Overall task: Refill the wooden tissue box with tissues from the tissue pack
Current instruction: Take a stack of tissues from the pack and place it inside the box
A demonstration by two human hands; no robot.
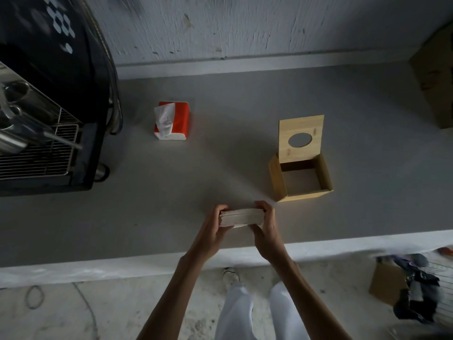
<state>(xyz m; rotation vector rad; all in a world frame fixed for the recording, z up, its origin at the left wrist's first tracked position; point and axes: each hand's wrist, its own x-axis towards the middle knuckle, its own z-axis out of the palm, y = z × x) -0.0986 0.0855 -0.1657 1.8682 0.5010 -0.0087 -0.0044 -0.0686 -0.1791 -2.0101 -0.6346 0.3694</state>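
Note:
A stack of white tissues point(241, 217) is held between both hands just above the grey counter, near its front edge. My left hand point(212, 230) grips its left end and my right hand point(267, 229) grips its right end. The wooden tissue box point(277, 179) stands open to the right and beyond the hands, its inside empty. Its lid point(301, 138), with an oval hole, is tipped up and back. The red and white tissue pack point(171, 120) lies farther back on the left, a tissue sticking out of its torn top.
A black machine with a metal wire tray point(44, 133) fills the left end of the grey counter point(220, 168). A cardboard box point(434, 77) sits at the far right by the wall. Below the counter edge, another cardboard box with dark items point(404, 295) stands on the floor.

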